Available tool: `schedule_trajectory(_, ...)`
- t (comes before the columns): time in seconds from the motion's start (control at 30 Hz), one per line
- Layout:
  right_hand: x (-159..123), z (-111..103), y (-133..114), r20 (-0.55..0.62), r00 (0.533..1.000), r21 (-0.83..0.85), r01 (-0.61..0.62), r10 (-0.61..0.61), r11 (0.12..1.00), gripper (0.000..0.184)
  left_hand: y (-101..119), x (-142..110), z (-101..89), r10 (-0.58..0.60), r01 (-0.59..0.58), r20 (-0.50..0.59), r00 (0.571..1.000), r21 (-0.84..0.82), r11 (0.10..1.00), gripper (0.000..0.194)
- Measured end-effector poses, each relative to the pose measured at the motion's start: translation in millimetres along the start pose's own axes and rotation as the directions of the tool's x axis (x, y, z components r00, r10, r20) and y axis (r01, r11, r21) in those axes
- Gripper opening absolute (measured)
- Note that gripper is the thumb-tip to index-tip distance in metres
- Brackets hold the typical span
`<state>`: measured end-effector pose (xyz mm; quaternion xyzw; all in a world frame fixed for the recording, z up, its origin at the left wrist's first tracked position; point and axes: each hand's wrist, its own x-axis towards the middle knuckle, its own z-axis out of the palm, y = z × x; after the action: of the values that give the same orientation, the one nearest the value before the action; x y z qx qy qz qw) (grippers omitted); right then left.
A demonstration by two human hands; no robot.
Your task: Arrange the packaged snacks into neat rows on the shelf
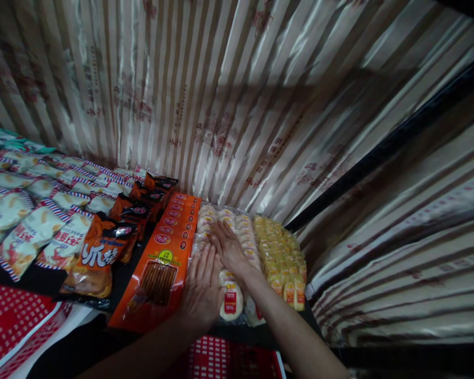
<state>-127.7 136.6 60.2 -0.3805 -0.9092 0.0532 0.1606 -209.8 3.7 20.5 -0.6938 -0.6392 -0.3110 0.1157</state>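
My left hand [203, 289] lies flat with its fingers stretched out, along the border between the orange snack packs [164, 263] and the round white crackers in clear wrappers [231, 302]. Farther back, my right hand [227, 245] rests over the rows of wrapped crackers, fingers extended. Its palm and whatever lies beneath it are hidden. The orange packs overlap in a column, and the front one has a window showing brown sticks. Neither hand appears to grasp anything.
Small yellow wrapped snacks [282, 258] stand in rows to the right. At left are orange-brown snack bags [98, 258] and white bags with striped edges [65, 239]. Red perforated baskets [13, 326] sit below the black shelf edge. Behind hangs a pleated curtain [205, 105], crossed by a dark pole [363, 163].
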Motion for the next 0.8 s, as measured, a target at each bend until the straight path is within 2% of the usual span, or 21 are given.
schedule_trajectory(0.2, 44.0, 7.2, 9.3, 0.124, 0.992, -0.13, 0.012, 0.004, 0.991, 0.05, -0.7, -3.1, 17.8, 0.106, -0.107, 0.015, 0.994, 0.039, 0.994, 0.047)
schedule_trajectory(0.3, 56.4, 18.6, 10.5, 0.135, 0.991, -0.136, 0.006, 0.013, 0.991, 0.049, 2.1, -6.8, 19.7, 0.106, -0.107, 0.018, 0.994, 0.006, 0.994, 0.05)
schedule_trajectory(0.47, 61.1, 37.1, 9.6, 0.044, 0.998, -0.075, -0.036, 0.04, 0.997, 0.046, 4.7, -5.2, 10.4, 0.076, -0.069, 0.099, 0.992, -0.074, 0.995, 0.056)
schedule_trajectory(0.6, 60.5, 41.2, 9.8, -0.014, 0.999, -0.013, -0.039, 0.038, 0.999, 0.046, 4.1, -2.0, 4.4, 0.068, -0.055, 0.128, 0.989, -0.1, 0.993, 0.055)
schedule_trajectory(0.73, 56.7, 26.7, -0.4, -0.137, 0.99, 0.125, -0.008, 0.025, 0.992, 0.051, 0.9, -6.1, -2.2, 0.11, -0.105, 0.051, 0.993, -0.092, 0.99, 0.045)
schedule_trajectory(0.8, 46.7, 12.2, -14.8, -0.203, 0.975, 0.232, -0.039, 0.087, 0.972, 0.054, -4.9, -9.9, -8.7, 0.141, -0.141, -0.009, 0.99, -0.094, 0.986, 0.04)
